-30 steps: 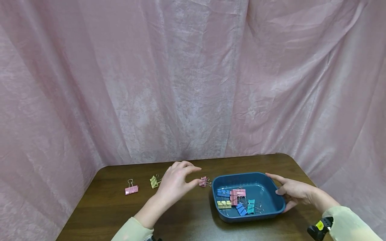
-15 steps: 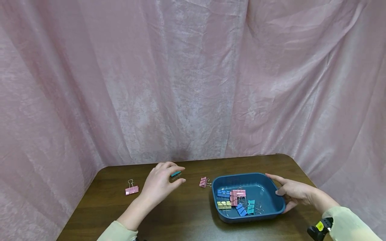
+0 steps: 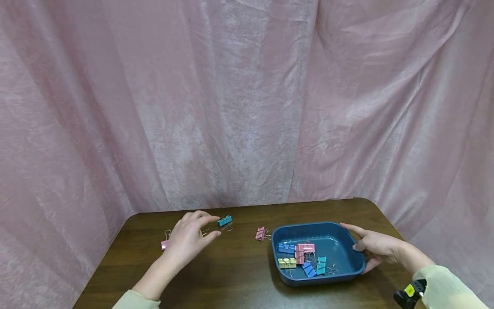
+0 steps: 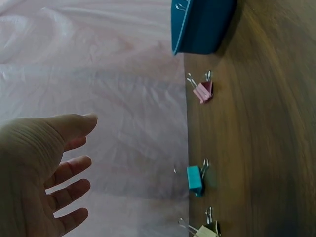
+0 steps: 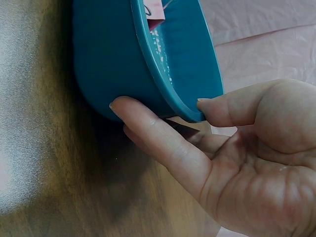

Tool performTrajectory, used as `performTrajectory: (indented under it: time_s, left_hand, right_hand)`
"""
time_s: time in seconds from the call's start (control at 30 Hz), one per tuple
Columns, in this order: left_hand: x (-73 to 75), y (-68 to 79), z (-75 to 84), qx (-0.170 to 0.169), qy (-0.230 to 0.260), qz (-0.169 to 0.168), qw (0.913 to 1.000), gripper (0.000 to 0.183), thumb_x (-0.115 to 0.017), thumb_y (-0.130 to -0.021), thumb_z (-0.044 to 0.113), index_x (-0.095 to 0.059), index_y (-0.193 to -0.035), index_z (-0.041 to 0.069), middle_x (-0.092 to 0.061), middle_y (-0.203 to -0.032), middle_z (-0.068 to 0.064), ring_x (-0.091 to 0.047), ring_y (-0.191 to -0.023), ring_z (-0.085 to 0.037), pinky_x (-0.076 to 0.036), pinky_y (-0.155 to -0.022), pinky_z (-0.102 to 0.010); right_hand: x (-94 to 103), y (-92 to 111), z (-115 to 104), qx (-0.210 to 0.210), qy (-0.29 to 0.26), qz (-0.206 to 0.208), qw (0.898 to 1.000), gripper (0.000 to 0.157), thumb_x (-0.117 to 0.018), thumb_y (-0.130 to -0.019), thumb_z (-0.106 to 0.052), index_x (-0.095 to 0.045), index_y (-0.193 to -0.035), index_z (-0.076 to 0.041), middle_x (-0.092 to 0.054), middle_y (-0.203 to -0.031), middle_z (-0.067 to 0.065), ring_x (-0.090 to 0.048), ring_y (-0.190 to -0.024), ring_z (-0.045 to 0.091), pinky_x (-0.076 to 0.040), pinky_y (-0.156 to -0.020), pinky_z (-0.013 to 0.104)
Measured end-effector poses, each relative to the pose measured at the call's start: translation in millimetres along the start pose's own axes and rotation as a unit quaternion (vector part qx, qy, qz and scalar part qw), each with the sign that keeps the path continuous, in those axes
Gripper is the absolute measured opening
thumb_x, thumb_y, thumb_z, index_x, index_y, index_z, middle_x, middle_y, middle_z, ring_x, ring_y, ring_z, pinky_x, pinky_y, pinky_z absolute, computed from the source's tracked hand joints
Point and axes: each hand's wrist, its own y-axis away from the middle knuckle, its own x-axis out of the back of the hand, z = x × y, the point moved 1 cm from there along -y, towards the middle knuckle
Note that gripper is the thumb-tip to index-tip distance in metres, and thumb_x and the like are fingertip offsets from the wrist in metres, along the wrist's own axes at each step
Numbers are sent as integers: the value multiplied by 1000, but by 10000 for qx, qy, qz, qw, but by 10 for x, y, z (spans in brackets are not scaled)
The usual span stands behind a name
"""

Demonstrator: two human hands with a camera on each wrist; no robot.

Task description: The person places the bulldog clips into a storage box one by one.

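Note:
My left hand [image 3: 185, 238] is held above the table with thumb and fingers apart, holding nothing. Just beyond its fingertips lies a teal binder clip [image 3: 224, 221]. A yellow binder clip [image 4: 206, 231] is mostly behind this hand in the head view, only its wire handles showing. Partly covered too is a pink binder clip [image 3: 164, 245] to the left. My right hand [image 3: 380, 246] grips the right end of a blue plastic tray [image 3: 335, 244], thumb at the rim and fingers against the outer wall. Several pink, blue, yellow and teal binder clips lie in the tray.
Another pink binder clip [image 3: 260, 234] lies close to the tray's left side. Everything rests on a dark wooden table [image 3: 239, 274] with rounded far corners. A pink curtain [image 3: 247, 107] hangs behind the table's back edge.
My left hand has moved left, away from the pink clip near the tray. The teal clip has come into sight and the yellow one is now mostly covered. Right hand and tray stay put.

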Motion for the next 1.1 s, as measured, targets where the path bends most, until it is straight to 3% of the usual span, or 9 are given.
performTrajectory:
  time_s: [0.13, 0.43, 0.73, 0.87, 1.1]
  left_hand:
    - [25, 42, -71, 122, -40, -31, 9999, 37, -84, -84, 38, -76, -119, 29, -67, -117, 10, -59, -114, -26, -47, -95, -49]
    - [106, 123, -261, 357, -222, -74, 9991, 39, -82, -86, 42, -75, -122, 28, -67, -119, 7, -58, -113, -27, -47, -93, -50]
    - [189, 203, -432, 514, -301, -10, 9982, 41, -82, -86, 40, -75, -123, 25, -68, -120, 2, -59, -114, -31, -46, -93, -55]
    - [200, 265, -511, 677, -248, -23, 9974, 42, -81, -87, 46, -75, -123, 26, -67, -120, 3, -60, -104, -25, -47, -90, -52]
    - [229, 338, -685, 784, -266, -26, 9966, 44, -78, -89, 46, -73, -126, 23, -67, -123, 0, -59, -94, -21, -47, -85, -51]
  right_hand:
    - [5, -7, 1, 2, -18, -6, 10000, 79, -48, -98, 3, -8, -164, -14, -35, -140, 45, -67, -102, 44, -59, -69, 60]
    - [-5, -3, 8, 61, -148, -97, 9998, 79, -46, -98, 4, -7, -164, -12, -34, -140, 46, -66, -103, 45, -58, -70, 62]
    - [3, -8, 17, 84, -185, -103, 9997, 79, -46, -98, 4, -7, -164, -13, -22, -146, 48, -66, -103, 46, -58, -70, 62]
    - [-3, -10, 20, 82, -262, -126, 9995, 79, -46, -98, 4, -7, -164, -13, -10, -150, 47, -66, -101, 46, -58, -71, 63]
    - [-13, -3, 15, 25, -283, -63, 9996, 79, -46, -97, 5, -7, -164, -12, -19, -145, 47, -67, -97, 46, -58, -71, 62]
